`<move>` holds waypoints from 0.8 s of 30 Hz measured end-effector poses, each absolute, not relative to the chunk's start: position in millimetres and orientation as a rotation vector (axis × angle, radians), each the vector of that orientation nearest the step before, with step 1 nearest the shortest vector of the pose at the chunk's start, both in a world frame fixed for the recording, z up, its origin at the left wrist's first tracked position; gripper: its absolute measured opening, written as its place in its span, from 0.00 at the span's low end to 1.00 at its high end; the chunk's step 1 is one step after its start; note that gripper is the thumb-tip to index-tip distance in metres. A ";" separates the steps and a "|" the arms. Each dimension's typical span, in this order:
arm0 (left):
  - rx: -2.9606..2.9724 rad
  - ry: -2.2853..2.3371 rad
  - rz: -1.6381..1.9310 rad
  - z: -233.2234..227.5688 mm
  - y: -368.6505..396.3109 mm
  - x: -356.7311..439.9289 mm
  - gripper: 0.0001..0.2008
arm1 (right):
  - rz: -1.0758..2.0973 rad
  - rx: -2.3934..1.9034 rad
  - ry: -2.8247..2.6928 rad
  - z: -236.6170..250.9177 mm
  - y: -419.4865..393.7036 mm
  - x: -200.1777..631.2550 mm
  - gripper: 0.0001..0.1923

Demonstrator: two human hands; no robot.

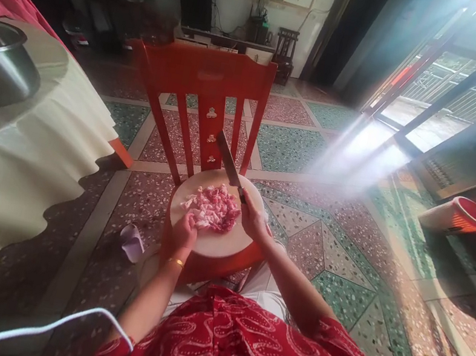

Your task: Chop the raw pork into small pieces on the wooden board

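My right hand is closed round the dark handle of a kitchen knife. Its long blade points up and away, tilted to the left above the far side of a round cutting board. A heap of chopped raw meat, pink with pale fatty bits, is spread over the board's middle. At the heap's near left edge, my left hand has its fingers curled against the meat, with the fingertips partly hidden. The board rests on the seat of a red wooden chair in front of me.
To the left, a table with a pale cloth bears a metal pot. A lilac slipper lies on the tiled floor. A white cable crosses the lower left. At right stands a bucket, near a bright doorway.
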State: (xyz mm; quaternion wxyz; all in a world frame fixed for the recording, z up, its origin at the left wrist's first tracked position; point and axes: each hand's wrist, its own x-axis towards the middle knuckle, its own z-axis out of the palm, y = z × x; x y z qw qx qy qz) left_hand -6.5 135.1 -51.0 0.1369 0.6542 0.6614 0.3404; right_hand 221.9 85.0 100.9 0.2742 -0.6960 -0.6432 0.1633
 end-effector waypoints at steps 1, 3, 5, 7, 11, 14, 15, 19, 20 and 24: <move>1.894 1.916 0.980 -49.7 134.6 -6.4 0.14 | 0.471 -1.891 -1.742 97.2 85.1 222.3 0.27; 1.892 1.932 0.958 -46.9 133.7 -6.2 0.14 | 0.574 -1.941 -1.787 91.0 85.0 224.1 0.25; 1.895 1.940 0.929 -45.3 133.5 -6.0 0.13 | 0.627 -1.963 -1.805 91.7 85.2 226.9 0.24; 1.900 1.934 0.915 -45.6 133.9 -6.0 0.13 | 0.568 -1.931 -1.786 97.9 86.1 228.5 0.24; 1.902 1.938 0.936 -46.6 133.7 -6.0 0.13 | 0.419 -1.868 -1.716 96.9 88.9 224.9 0.27; 1.891 1.955 0.935 -43.1 131.7 -5.3 0.14 | 0.542 -1.988 -1.780 84.6 89.8 222.6 0.26; 1.894 1.943 0.934 -41.7 131.2 -5.0 0.14 | 0.588 -2.015 -1.808 83.4 90.2 223.0 0.25; 1.892 1.895 0.924 -39.7 131.5 -4.5 0.13 | 0.526 -1.948 -1.799 96.2 93.6 226.6 0.25; 1.879 1.908 0.916 -40.3 132.0 -4.5 0.13 | 0.482 -1.934 -1.771 99.0 94.7 227.1 0.26; 1.873 1.903 0.931 -43.7 132.9 -5.6 0.13 | 0.538 -2.064 -1.765 90.2 96.2 229.6 0.26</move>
